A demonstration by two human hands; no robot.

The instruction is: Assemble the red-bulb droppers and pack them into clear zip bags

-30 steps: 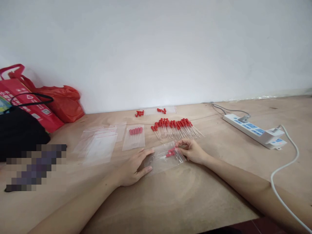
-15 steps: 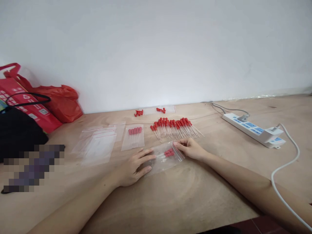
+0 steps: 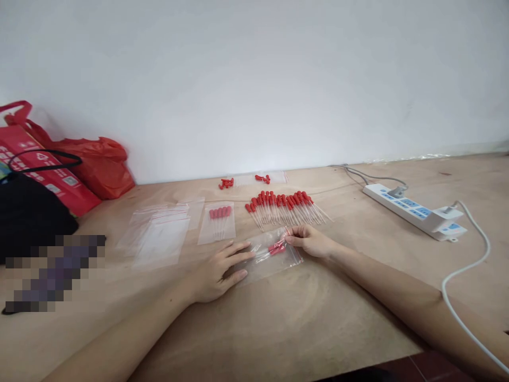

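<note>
A clear zip bag [image 3: 264, 268] lies between my hands, with red-capped droppers [image 3: 277, 248] inside. My right hand [image 3: 304, 239] pinches the bag's far corner at the zip end. Resting on the other end of the bag, my left hand [image 3: 226, 268] has its fingers apart. Just beyond is another bag [image 3: 204, 233] holding several red-capped droppers. A row of many loose droppers [image 3: 280, 204] lies behind my right hand. Flat clear bags [image 3: 163, 241] are piled to the left.
Loose red caps [image 3: 226, 183] and a clear bag [image 3: 243, 180] lie near the wall. A white power strip [image 3: 397, 204] with a white cable [image 3: 469, 268] is at the right. Red bags [image 3: 105, 164] and a black item [image 3: 32, 217] stand at the left.
My right fingers have shifted slightly along the bag's zip end, and that end now looks more spread. My left hand stays in place.
</note>
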